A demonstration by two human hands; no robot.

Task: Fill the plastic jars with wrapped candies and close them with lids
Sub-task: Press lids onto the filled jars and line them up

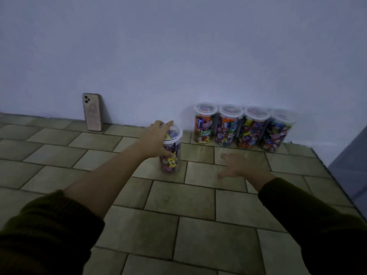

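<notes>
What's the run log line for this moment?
left hand: grips lidded jar | right hand: open, blurred, holds nothing | four filled lidded jars: row along wall | phone: leans on wall

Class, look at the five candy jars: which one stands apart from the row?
The jar gripped by the left hand: it stands alone, while the other four line up against the wall.

The person's got on a dark olive-brown knit sweater, kinda chunky and fuzzy looking. The left sleeve [49, 231] is bunched up into a thick ribbed cuff, so the forearm is bare all the way to the left hand [156, 139]. The right sleeve [317, 221] runs to the wrist, and the right hand [240, 167] is bare and pretty blurry.
</notes>
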